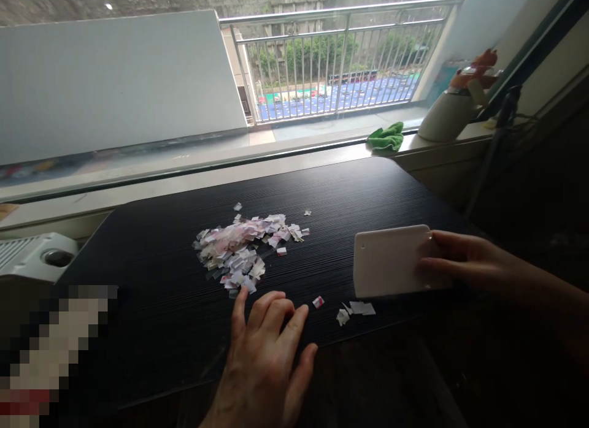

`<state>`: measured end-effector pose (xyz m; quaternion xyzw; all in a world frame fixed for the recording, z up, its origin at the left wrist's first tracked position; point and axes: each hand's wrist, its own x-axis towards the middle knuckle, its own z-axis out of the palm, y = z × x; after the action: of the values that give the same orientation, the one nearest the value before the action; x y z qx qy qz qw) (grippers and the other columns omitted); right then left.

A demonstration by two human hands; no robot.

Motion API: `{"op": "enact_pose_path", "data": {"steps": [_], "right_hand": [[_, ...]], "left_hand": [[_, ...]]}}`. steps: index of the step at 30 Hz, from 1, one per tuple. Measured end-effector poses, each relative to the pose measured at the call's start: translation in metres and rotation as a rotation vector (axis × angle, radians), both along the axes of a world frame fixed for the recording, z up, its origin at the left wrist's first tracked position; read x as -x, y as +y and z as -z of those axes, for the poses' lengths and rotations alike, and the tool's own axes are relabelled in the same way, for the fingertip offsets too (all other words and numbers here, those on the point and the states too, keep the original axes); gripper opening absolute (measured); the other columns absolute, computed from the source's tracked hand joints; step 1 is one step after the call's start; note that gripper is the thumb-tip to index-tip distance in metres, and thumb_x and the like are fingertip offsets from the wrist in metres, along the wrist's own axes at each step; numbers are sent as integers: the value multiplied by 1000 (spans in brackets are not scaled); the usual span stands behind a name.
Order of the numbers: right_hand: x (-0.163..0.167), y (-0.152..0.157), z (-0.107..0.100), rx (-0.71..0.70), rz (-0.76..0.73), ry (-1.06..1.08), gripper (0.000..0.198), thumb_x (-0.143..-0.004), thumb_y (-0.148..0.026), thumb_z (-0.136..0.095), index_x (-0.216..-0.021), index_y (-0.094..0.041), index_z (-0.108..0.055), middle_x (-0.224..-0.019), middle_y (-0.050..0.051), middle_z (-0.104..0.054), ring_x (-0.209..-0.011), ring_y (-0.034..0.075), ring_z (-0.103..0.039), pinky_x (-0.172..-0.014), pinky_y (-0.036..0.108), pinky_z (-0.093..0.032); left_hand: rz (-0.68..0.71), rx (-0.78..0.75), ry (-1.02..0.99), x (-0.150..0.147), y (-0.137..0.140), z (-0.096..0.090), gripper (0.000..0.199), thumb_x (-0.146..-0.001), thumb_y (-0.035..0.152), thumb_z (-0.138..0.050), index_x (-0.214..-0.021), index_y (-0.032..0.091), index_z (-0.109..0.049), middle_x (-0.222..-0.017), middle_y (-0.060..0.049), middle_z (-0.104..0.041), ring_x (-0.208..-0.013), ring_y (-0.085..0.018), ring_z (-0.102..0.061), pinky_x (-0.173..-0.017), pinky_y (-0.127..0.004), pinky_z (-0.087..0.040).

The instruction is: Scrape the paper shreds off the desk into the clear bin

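Note:
My left hand [269,348] is open, fingers spread, at the near edge of a black table [151,330]. Its little finger reaches the near end of a pile of paper scraps [246,238], white with some pink. Between thumb and fingers of my right hand [464,256] is a flat white plastic scraper [389,262] with rounded corners and a small hole, held near the table's right side. Close to its lower edge lie a few loose paper scraps [361,308]. A red and white scrap [318,301] sits just right of my left fingertips.
A green cloth [386,137] and a pale container with an orange top [448,112] stand by the window sill. At the left is a white appliance [37,254]. Beyond the glass runs a metal railing [340,66]. A pixelated patch covers the lower left corner.

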<state>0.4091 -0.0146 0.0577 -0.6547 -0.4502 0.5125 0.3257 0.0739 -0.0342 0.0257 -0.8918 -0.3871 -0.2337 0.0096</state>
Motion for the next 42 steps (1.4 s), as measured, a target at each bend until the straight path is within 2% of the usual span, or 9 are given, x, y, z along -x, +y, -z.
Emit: {"op": "enact_pose_path", "data": {"steps": [5, 10, 13, 17, 25, 29, 35, 42], "right_hand": [[-8, -14, -8, 11, 15, -62, 36, -61, -45, -80, -89, -26, -69, -93, 3, -74, -89, 26, -70, -71, 29, -60], [1, -29, -13, -43, 95, -134, 35, -63, -52, -76, -83, -25, -68, -85, 4, -72, -85, 26, -69, -70, 29, -59], [1, -34, -13, -35, 28, -193, 35, -64, -54, -74, -80, -24, -69, -82, 5, -72, -80, 25, -68, -67, 29, -57], [-9, -38, -13, -26, -4, -219, 41, -64, -59, -73, -86, -24, -70, -89, 6, -73, -83, 27, -67, -68, 31, -56], [-7, -43, -7, -106, 224, -233, 45, -58, -61, -75, -84, -25, -68, -81, 4, -72, -74, 22, -66, -59, 26, -53], [-4, -48, -8, -84, 237, -206, 42, -56, -60, -77, -79, -26, -67, -77, 5, -73, -70, 23, -65, -54, 27, -52], [4, -55, -19, -94, 324, -204, 41, -55, -59, -77, -77, -26, -66, -78, 4, -72, -73, 25, -66, -58, 29, -53], [2, -54, -13, -97, 336, -157, 41, -53, -57, -78, -74, -25, -65, -75, 4, -71, -71, 25, -65, -56, 29, -53]], "left_hand": [[47, 13, -29, -12, -2, -6, 27, -87, 26, -55, -112, 20, -64, -98, -4, -65, -106, -20, -55, -115, -51, -20], [99, 45, -78, -37, -2, -7, 29, -88, 34, -56, -113, 20, -63, -100, -4, -65, -111, -21, -53, -117, -52, -15], [134, 69, -36, -49, 0, -10, 34, -88, 36, -56, -117, 20, -61, -102, -5, -64, -113, -22, -52, -117, -54, -16], [165, 96, 31, -54, 2, -11, 36, -88, 41, -56, -118, 23, -60, -106, -5, -62, -116, -23, -50, -116, -57, -16], [106, 67, 26, -50, 2, -13, 32, -88, 38, -56, -114, 19, -63, -106, -5, -63, -115, -23, -50, -117, -56, -14], [135, 56, 46, -59, 5, -16, 33, -88, 36, -56, -115, 18, -62, -106, -6, -63, -115, -23, -51, -117, -57, -16], [175, 84, 100, -75, 9, -20, 30, -89, 35, -55, -115, 20, -61, -108, -5, -62, -117, -23, -50, -118, -57, -16], [225, 97, 106, -82, 10, -17, 27, -89, 35, -56, -112, 23, -61, -106, -4, -61, -119, -22, -49, -118, -58, -13]]}}
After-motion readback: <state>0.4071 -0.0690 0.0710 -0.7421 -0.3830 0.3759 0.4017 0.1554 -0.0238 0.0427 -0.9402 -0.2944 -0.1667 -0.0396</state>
